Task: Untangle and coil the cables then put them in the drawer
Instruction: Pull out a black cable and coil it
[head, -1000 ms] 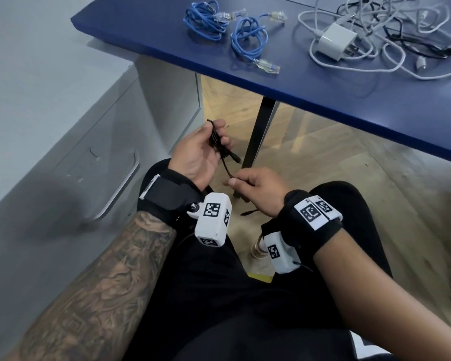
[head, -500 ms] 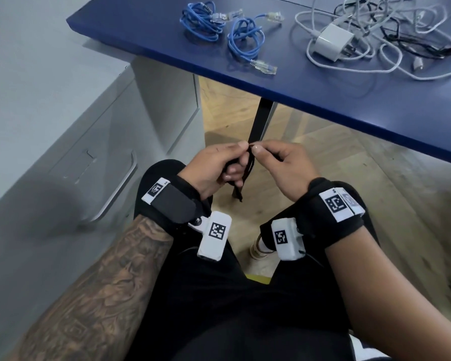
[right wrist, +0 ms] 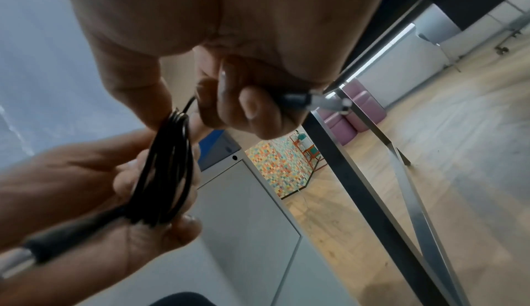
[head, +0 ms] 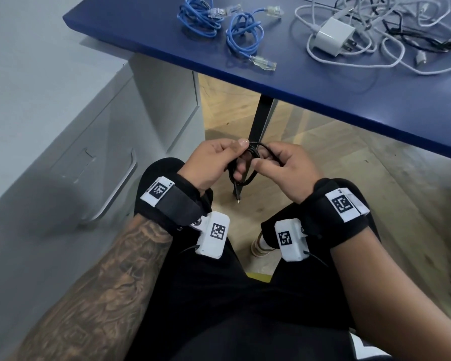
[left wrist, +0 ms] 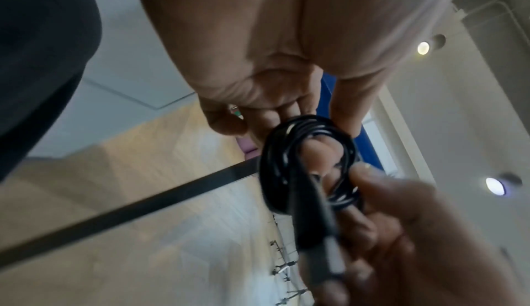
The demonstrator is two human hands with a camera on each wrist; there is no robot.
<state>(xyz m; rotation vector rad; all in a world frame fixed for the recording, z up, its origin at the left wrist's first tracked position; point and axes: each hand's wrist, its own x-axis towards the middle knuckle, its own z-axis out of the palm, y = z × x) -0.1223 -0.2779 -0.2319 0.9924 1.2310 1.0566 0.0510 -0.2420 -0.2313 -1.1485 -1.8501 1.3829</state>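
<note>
A thin black cable (head: 248, 165) is wound into a small coil between both hands, above my lap and below the table edge. My left hand (head: 219, 160) holds the coil (left wrist: 309, 163) with fingers through its loops. My right hand (head: 279, 162) pinches the far side of the coil, and its curled fingers hold a plug end (right wrist: 298, 101). Another plug (head: 237, 195) hangs down under the coil. Two coiled blue network cables (head: 198, 15) (head: 244, 35) lie on the blue table (head: 323, 100). A tangle of white and black cables (head: 401, 29) with a white charger (head: 332, 40) lies at the table's right.
A grey drawer cabinet (head: 76, 152) stands to my left, its drawer handle (head: 117, 194) facing me and the drawer closed. A black table leg (head: 261, 118) comes down just beyond my hands. Wooden floor lies below.
The right hand came up from below to meet the left, and the loose black cable tail was wound into the coil; both hands now sit close together on it.
</note>
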